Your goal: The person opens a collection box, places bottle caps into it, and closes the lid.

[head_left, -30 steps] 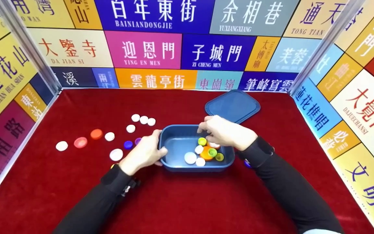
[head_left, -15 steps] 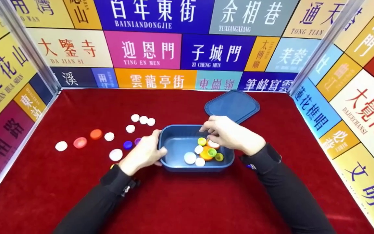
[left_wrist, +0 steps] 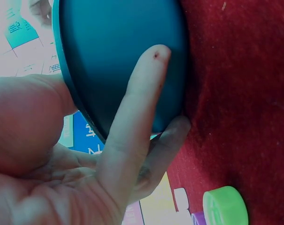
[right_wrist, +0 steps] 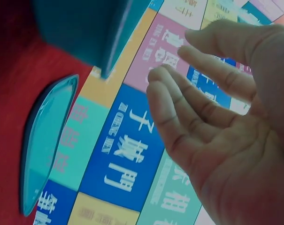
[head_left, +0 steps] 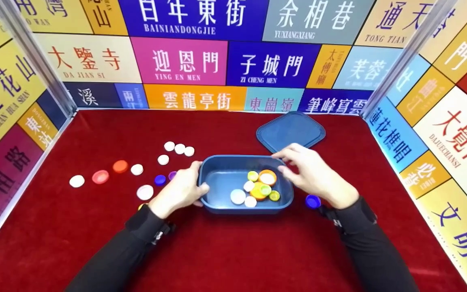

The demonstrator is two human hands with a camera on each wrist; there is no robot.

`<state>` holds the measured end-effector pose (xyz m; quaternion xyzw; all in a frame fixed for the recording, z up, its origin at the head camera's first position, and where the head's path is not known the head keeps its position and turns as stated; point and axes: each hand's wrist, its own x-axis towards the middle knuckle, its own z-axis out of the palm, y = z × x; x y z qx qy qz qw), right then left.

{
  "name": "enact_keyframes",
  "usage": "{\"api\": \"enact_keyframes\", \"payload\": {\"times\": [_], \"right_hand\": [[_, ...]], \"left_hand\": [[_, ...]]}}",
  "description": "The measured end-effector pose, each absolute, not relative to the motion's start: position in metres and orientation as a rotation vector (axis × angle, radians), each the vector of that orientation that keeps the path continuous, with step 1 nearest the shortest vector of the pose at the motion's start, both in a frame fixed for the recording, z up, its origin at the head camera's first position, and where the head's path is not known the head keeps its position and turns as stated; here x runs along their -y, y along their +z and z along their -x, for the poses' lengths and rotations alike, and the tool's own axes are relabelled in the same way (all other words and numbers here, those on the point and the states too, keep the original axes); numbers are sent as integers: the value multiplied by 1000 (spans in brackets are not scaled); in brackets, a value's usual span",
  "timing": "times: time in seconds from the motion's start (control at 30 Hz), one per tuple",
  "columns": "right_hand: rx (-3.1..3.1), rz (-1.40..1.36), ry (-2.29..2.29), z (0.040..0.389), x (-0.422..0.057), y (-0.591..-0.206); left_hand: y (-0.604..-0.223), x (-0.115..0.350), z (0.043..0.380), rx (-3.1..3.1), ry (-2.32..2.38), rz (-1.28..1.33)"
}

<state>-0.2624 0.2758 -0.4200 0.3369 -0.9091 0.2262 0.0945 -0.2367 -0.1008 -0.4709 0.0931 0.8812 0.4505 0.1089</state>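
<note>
A blue rectangular box [head_left: 243, 210] stands on the red cloth, with several bottle caps grouped in its right half. Among them are an orange cap [head_left: 273, 172], a green cap [head_left: 265, 190] and a pale white cap [head_left: 238, 196]. My left hand [head_left: 180, 190] grips the box's left end, thumb at the rim and fingers along the outer wall in the left wrist view. Over the box's right rim, my right hand [head_left: 318, 175] hovers with loosely bent fingers; the right wrist view shows nothing in that hand.
A blue lid [head_left: 291, 132] lies behind the box. Loose caps are scattered to the left, including a red cap [head_left: 100, 177] and a white cap [head_left: 77, 181]. A dark blue cap [head_left: 313, 201] lies right of the box. Printed panels [head_left: 178, 61] enclose the cloth.
My right hand has moved right, from above the caps in the box to its right rim, uncovering the orange cap and the dark blue cap. The left hand and box stay put.
</note>
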Motion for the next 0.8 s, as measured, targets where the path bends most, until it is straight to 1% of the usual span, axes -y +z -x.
{"api": "enact_keyframes", "payload": {"times": [0.17,0.4,0.8], "right_hand": [[2750,-828,651,257,-300,-425],[2907,-703,588,247,-325,-427],[3224,-800,465,239,-333,-436]], "left_hand": [[-471,101,237,-2589,1325,-270],[-471,100,238,-2593,1322,-271],[-472,102,237,-2581,1344,-285]]}}
